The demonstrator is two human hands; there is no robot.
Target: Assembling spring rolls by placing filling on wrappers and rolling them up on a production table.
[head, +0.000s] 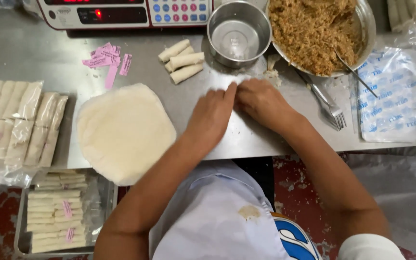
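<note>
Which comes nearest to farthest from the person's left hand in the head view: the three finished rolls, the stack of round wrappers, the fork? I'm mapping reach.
From the left hand:
1. Three finished rolls, just beyond it, toward the scale.
2. Stack of round wrappers, to its left.
3. Fork, far right, past the right hand.

Pink labels, cream-white wrappers, golden-brown filling
</note>
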